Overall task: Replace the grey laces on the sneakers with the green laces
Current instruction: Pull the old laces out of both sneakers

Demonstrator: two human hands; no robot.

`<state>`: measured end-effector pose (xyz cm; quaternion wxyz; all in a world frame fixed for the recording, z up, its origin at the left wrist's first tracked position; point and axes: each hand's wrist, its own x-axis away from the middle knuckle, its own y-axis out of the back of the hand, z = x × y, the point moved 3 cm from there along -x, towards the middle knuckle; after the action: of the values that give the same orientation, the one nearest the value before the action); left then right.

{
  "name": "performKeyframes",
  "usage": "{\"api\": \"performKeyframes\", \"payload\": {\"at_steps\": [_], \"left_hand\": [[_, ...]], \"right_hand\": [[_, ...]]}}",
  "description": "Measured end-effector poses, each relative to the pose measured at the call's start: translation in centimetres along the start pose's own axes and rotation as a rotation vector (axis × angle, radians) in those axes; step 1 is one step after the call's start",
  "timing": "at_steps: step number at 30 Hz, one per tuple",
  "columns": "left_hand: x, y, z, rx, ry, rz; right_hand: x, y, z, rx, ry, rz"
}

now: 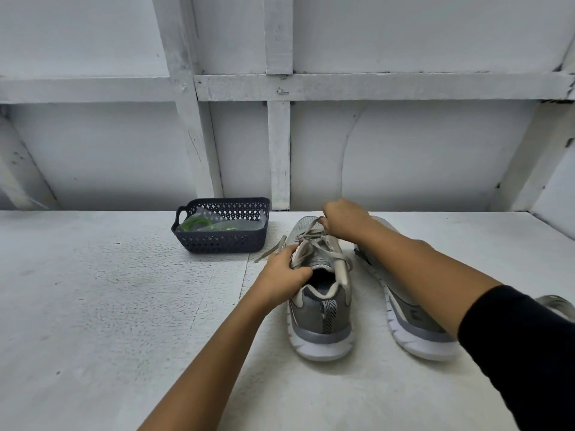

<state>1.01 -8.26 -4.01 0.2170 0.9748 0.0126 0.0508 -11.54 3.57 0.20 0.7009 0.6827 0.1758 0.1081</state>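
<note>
Head view: left hand (284, 269) grips the collar of the upright sneaker (320, 318); right hand (342, 220) pinches the grey lace (337, 255) by the toe-end eyelets. Sneaker sits right of tabletop (124, 306) centre, long axis near-to-far, toe to the far edge, heel to the near edge. Suggest: pin the collar, pull lace straight up, row by row, no yanking. Green laces (196, 223) sit in the basket (224, 241) at the far edge.

A white, rough-textured worktop (93, 306) runs to a white panelled wall (404, 144). Painted wooden battens (279, 150) cross the wall.
</note>
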Motion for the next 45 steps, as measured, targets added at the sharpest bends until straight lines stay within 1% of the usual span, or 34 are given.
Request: {"api": "performKeyframes", "payload": {"at_steps": [1, 2, 3, 4, 6, 8, 9, 11, 12, 13, 14, 15, 17, 18, 19, 21, 23, 25, 26, 27, 28, 29, 31, 32, 33, 34, 36, 38, 39, 41, 42, 43, 44, 45], "left_hand": [[-0.1, 0.0, 0.1, -0.002, -0.001, -0.002], [-0.3, 0.0, 0.2, -0.001, -0.006, -0.008], [-0.4, 0.0, 0.3, -0.004, -0.003, -0.012], [-0.4, 0.0, 0.4, -0.007, -0.004, -0.014], [-0.5, -0.1, 0.5, -0.013, -0.009, -0.014], [-0.5, -0.2, 0.6, -0.003, -0.012, -0.013], [-0.5, -0.2, 0.5, 0.004, -0.011, -0.015], [-0.6, -0.2, 0.7, 0.013, -0.008, -0.024], [-0.8, -0.2, 0.9, 0.010, -0.007, -0.031], [-0.9, -0.2, 1.0, 0.004, -0.001, -0.037], [-1.0, -0.3, 1.1, 0.004, -0.002, -0.040], [-1.0, -0.4, 1.1, 0.008, -0.004, -0.040], [-1.0, -0.4, 1.1, 0.010, -0.003, -0.040], [-1.0, -0.4, 1.1, 0.011, -0.008, -0.039], [-1.1, -0.4, 1.1, 0.008, -0.010, -0.038], [-1.2, -0.4, 1.3, 0.005, -0.011, -0.038], [-1.2, -0.3, 1.4, -0.001, -0.006, -0.034], [-1.1, -0.3, 1.4, -0.001, -0.013, -0.033], [-1.1, -0.3, 1.4, 0.003, -0.017, -0.032], [-1.1, -0.3, 1.4, 0.006, -0.018, -0.031], [-1.1, -0.3, 1.4, 0.012, -0.019, -0.030], [-1.0, -0.3, 1.4, 0.015, -0.014, -0.029], [-0.9, -0.3, 1.3, 0.027, -0.014, -0.033], [-0.9, -0.3, 1.3, 0.036, -0.020, -0.035], [-0.9, -0.3, 1.2, 0.042, -0.021, -0.039], [-0.9, -0.3, 1.1, 0.048, -0.026, -0.042], [-0.9, -0.3, 1.2, 0.050, -0.027, -0.043], [-0.9, -0.3, 1.2, 0.051, -0.024, -0.047], [-0.9, -0.3, 1.3, 0.053, -0.022, -0.047], [-0.8, -0.3, 1.2, 0.061, -0.022, -0.048], [-0.9, -0.3, 1.2, 0.061, -0.024, -0.051], [-0.9, -0.3, 1.2, 0.054, -0.021, -0.053], [-0.9, -0.3, 1.2, 0.048, -0.018, -0.055], [-1.0, -0.3, 1.2, 0.043, -0.012, -0.058]], "right_hand": [[0.1, -0.1, -0.4, -0.100, -0.066, 0.083], [0.2, -0.2, -0.6, -0.249, -0.135, 0.203], [0.6, -0.2, -0.7, -0.395, -0.184, 0.319], [0.8, -0.1, -0.6, -0.484, -0.197, 0.399], [0.9, 0.4, -0.6, -0.507, -0.172, 0.427], [0.4, 0.7, -0.8, -0.423, -0.125, 0.356], [-0.1, 1.1, -1.0, -0.333, -0.093, 0.265], [-0.8, 1.8, -1.5, -0.126, -0.037, 0.010], [-0.8, 2.2, -1.6, -0.083, -0.030, -0.084], [-0.7, 2.3, -1.6, -0.087, -0.041, -0.118], [-0.6, 2.1, -1.7, -0.124, -0.064, -0.083], [-0.5, 1.7, -1.8, -0.210, -0.103, 0.012], [0.0, 0.6, -1.7, -0.449, -0.187, 0.271], [0.4, 0.2, -1.5, -0.511, -0.195, 0.363], [0.7, 0.0, -1.2, -0.525, -0.183, 0.398], [0.4, 0.1, -1.0, -0.509, -0.163, 0.337], [-0.6, 1.1, -1.6, -0.530, -0.178, 0.148], [-1.7, 2.7, -2.7, -0.520, -0.210, -0.110], [-2.0, 3.2, -3.2, -0.531, -0.244, -0.196], [-2.0, 3.5, -3.5, -0.565, -0.272, -0.226], [-1.8, 3.3, -3.5, -0.614, -0.290, -0.180], [-1.4, 2.8, -3.2, -0.651, -0.304, -0.057], [-0.4, 1.2, -2.3, -0.682, -0.327, 0.281], [0.1, 0.4, -1.8, -0.667, -0.312, 0.415], [0.3, -0.2, -1.5, -0.651, -0.289, 0.483], [0.2, -0.6, -1.3, -0.638, -0.274, 0.484], [-0.3, -0.6, -1.1, -0.654, -0.268, 0.388], [-0.6, 0.1, -1.1, -0.734, -0.286, 0.279], [-0.9, 0.7, -1.3, -0.795, -0.309, 0.188], [-1.7, 2.1, -2.3, -0.905, -0.387, -0.051], [-2.0, 2.6, -2.9, -0.919, -0.411, -0.165], [-2.1, 3.0, -3.2, -0.887, -0.413, -0.242], [-2.1, 3.0, -3.2, -0.818, -0.406, -0.272], [-1.9, 2.6, -3.1, -0.750, -0.392, -0.264]]}}
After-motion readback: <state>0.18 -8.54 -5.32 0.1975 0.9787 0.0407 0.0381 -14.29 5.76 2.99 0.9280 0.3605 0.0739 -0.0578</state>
